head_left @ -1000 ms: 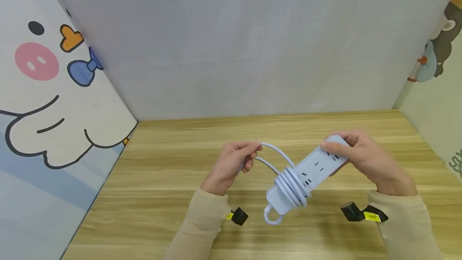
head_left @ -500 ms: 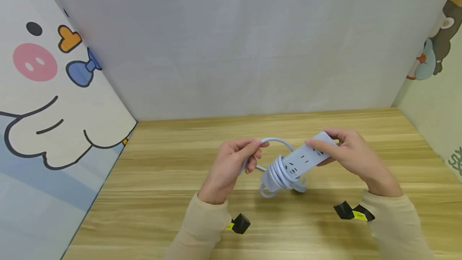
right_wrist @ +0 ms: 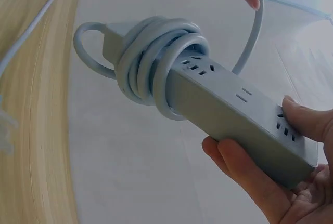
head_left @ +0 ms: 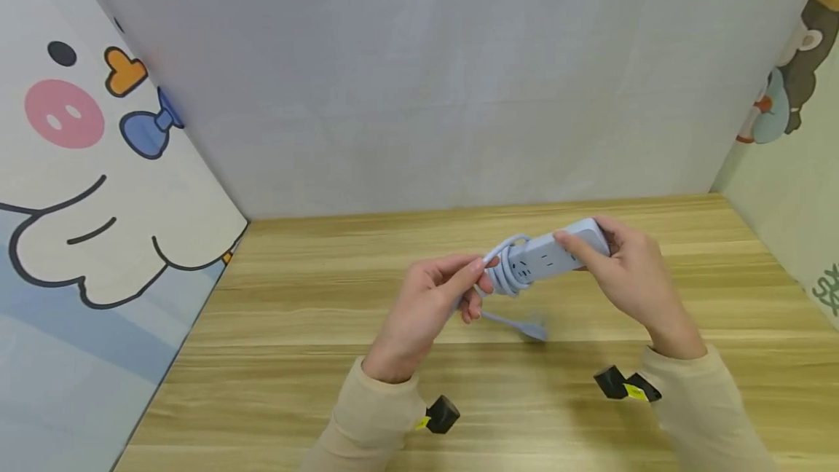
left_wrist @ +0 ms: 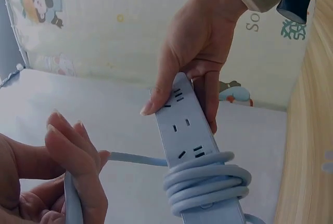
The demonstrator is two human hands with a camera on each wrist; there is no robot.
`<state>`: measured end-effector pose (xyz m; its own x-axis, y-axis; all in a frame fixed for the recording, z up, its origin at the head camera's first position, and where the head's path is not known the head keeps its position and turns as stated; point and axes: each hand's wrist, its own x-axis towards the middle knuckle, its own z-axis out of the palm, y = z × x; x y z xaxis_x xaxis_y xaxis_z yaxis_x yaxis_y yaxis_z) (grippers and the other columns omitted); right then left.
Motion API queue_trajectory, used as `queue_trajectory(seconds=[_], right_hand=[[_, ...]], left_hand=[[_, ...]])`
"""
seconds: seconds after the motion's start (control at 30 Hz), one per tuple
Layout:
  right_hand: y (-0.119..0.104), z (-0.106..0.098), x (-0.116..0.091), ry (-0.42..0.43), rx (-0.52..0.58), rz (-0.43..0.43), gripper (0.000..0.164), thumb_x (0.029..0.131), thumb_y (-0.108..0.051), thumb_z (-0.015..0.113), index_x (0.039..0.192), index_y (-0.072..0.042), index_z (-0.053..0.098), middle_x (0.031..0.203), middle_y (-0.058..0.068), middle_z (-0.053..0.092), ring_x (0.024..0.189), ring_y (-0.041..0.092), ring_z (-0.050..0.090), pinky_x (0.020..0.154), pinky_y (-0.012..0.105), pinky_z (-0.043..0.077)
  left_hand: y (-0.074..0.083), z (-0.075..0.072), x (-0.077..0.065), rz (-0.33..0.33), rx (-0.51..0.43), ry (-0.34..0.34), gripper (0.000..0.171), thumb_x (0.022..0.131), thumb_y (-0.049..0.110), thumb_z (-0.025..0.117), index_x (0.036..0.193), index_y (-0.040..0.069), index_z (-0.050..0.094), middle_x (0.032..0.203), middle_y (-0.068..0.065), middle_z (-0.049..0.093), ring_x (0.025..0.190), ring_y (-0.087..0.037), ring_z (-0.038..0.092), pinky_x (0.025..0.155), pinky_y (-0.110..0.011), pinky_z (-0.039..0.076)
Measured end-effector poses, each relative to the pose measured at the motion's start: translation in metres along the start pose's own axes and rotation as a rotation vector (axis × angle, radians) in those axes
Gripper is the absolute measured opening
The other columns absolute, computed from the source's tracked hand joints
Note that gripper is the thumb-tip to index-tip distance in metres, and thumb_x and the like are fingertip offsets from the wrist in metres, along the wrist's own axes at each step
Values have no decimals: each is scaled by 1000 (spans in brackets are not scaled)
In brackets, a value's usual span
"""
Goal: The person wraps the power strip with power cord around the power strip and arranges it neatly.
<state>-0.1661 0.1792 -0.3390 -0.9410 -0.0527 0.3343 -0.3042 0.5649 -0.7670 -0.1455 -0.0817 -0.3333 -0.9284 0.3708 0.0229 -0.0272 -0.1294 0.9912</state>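
Note:
A white power strip (head_left: 547, 256) is held up over the table, its cord (right_wrist: 156, 60) wound several times round one end. My right hand (head_left: 623, 268) grips the other end, thumb on the socket face and fingers underneath. With thumb and fingers my left hand (head_left: 446, 297) pinches a free stretch of the cord, close to the wound end. In the left wrist view that stretch of cord (left_wrist: 138, 158) runs from the left fingers to behind the strip. The plug (head_left: 534, 328) dangles below on its piece of cord, blurred.
The wood-grain table (head_left: 314, 326) spreads under both hands. A pale grey panel (head_left: 459, 93) rises behind it. Cartoon-printed panels stand at the left (head_left: 183, 217) and right (head_left: 780, 188). A black wrist camera sits by each sleeve.
The power strip has moved left and up, turning flatter, toward the left hand. The cord stretch between left hand and strip has shortened as it wraps round. The plug has come into view below.

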Motion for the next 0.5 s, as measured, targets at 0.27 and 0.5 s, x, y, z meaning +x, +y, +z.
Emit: queue_trajectory(seconds=[0.27,0.5], right_hand=[[5,-3,0,183,49,-49,25,96,-19,72,108,3,69,94,24,73,70,-12,64,58,12,54],[5,5,4,409,148,-53,22,92,-13,76,101,6,68,83,-17,70,71,-10,66,59,10,54]], left_hand=[[-7,-2,9,17,-49,93,33,105,15,56,127,-8,65,84,4,67,61,-6,57,60,-19,50],[-10,13,5,-24,12,-116,32,107,15,53,133,1,63,90,-3,68,67,-9,66,64,-24,57]])
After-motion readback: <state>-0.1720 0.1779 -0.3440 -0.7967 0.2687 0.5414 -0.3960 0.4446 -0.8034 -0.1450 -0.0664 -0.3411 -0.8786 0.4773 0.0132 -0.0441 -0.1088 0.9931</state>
